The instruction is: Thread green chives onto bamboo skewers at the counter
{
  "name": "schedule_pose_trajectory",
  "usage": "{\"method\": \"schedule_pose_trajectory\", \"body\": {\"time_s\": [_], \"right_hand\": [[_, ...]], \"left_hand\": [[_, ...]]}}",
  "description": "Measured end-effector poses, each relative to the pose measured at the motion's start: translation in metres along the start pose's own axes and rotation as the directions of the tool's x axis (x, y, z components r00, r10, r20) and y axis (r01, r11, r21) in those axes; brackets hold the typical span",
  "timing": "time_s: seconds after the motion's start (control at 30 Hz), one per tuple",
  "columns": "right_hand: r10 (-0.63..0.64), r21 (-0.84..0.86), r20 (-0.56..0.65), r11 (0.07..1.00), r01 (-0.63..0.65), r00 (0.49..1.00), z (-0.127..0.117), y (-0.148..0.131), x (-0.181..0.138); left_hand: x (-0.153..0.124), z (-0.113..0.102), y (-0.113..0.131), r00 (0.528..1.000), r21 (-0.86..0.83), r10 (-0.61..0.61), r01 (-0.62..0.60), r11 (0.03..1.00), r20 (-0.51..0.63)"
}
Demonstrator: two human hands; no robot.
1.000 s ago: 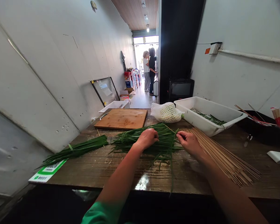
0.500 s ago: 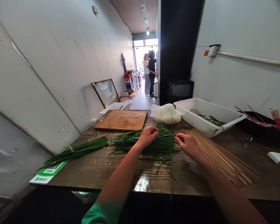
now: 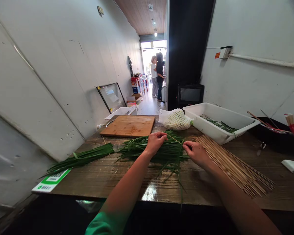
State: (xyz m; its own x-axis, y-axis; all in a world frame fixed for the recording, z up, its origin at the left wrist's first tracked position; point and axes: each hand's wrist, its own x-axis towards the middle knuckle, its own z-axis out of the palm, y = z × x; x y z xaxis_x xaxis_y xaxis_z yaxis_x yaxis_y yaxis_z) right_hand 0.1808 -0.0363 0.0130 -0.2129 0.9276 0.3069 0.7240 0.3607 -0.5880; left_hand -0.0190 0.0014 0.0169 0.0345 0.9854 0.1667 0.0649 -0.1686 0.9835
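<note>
Left hand (image 3: 156, 142) now nearer right hand (image 3: 196, 152), both sets of fingers (image 3: 162, 134) pinching stick (image 3: 174, 139), card (image 3: 47, 183) lettering illegible

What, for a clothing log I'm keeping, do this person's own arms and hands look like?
The left arm has a green sleeve, its edge showing near the bottom of the picture, with the forearm bare. On the right arm no sleeve shows. The left hand and right hand are ungloved; no watch or bracelet shows.
</note>
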Motion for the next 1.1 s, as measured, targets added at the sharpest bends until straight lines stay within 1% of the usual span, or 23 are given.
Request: {"method": "schedule_pose_trajectory", "body": {"time_s": [0.17, 0.43, 0.63, 0.73, 0.93, 1.1], "right_hand": [[-0.013, 0.000, -0.003, 1.000, 0.013, 1.000, 0.001, 0.002, 0.001], [-0.037, 0.012, -0.011, 0.999, 0.037, 0.999, 0.001, 0.004, 0.001], [-0.024, 0.022, -0.011, 0.999, 0.024, 1.000, 0.001, 0.002, 0.000], [-0.024, 0.024, -0.008, 0.999, 0.024, 1.000, 0.001, 0.002, 0.001], [-0.018, 0.024, -0.014, 1.000, 0.018, 1.000, 0.002, 0.001, 0.000], [-0.009, 0.010, -0.019, 1.000, 0.009, 1.000, 0.002, -0.001, 0.000]], "left_hand": [[-0.002, 0.002, 0.001, 1.000, -0.034, -0.005, 0.005, 0.999, -0.006], [-0.003, 0.002, 0.004, 1.000, 0.009, 0.007, -0.007, 1.000, -0.026], [-0.002, 0.002, 0.002, 0.999, 0.023, 0.022, -0.021, 1.000, -0.033], [-0.002, 0.002, 0.001, 0.998, 0.055, 0.047, -0.045, 0.997, -0.040], [-0.001, 0.004, -0.005, 0.989, 0.180, 0.139, -0.129, 0.975, -0.044], [-0.005, 0.012, -0.007, 0.974, 0.276, 0.226, -0.211, 0.938, -0.025]]}}
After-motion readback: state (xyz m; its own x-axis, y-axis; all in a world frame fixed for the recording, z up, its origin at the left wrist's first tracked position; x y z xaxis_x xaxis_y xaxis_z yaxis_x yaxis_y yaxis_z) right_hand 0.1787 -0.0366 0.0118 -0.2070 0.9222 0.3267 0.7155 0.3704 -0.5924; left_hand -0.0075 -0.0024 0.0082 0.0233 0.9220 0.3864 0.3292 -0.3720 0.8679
